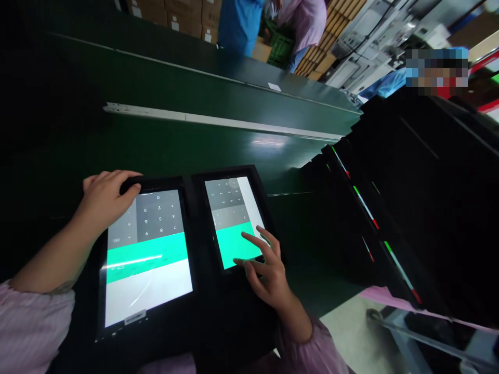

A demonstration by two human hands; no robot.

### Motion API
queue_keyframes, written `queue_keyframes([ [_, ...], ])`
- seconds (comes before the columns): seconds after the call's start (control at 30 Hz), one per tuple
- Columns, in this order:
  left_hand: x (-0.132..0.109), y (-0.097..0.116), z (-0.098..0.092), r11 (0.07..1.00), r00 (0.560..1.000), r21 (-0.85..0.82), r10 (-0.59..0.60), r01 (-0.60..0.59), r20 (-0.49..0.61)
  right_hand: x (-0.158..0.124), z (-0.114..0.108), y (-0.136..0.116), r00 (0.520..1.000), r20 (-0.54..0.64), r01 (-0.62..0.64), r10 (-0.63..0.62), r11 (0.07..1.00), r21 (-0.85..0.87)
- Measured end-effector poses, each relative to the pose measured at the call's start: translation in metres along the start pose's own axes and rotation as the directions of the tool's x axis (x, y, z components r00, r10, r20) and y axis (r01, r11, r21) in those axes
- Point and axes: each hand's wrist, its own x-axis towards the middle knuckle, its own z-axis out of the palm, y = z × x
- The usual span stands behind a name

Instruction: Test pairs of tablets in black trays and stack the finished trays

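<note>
Two tablets lie side by side in front of me, both lit with a calculator screen of grey keys, a green band and white. My left hand (107,197) rests over the far left corner of the left tablet (148,270), its thumb on the screen's edge and its fingers over the frame. On the right tablet (232,223) the calculator appears turned. My right hand (268,267) hovers over or touches the near right part of that screen, fingers spread and holding nothing. Whether a fingertip presses the glass I cannot tell. A small label (134,317) sits on the left tablet's near edge.
A green work surface (187,140) with a pale rail (226,122) runs across behind the tablets. To the right stand several dark screens (413,182) in a row. Cardboard boxes (183,15), a green crate (278,44) and other people are at the back.
</note>
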Motion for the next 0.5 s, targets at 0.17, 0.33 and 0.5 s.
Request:
queue_keyframes([
  [0.17,-0.001,0.000,0.000,1.000,1.000,-0.002,0.000,0.000,-0.002,-0.003,0.001,0.004,0.996,-0.074,-0.058,0.052,0.995,-0.077],
  [0.33,-0.001,0.000,0.000,1.000,1.000,0.005,-0.008,0.007,0.013,-0.006,0.001,0.002,0.999,-0.033,-0.037,0.035,0.998,-0.053],
  [0.5,-0.004,0.003,0.000,1.000,1.000,0.001,-0.016,0.016,0.012,-0.013,0.002,0.004,0.999,-0.019,-0.031,0.030,0.998,-0.055],
])
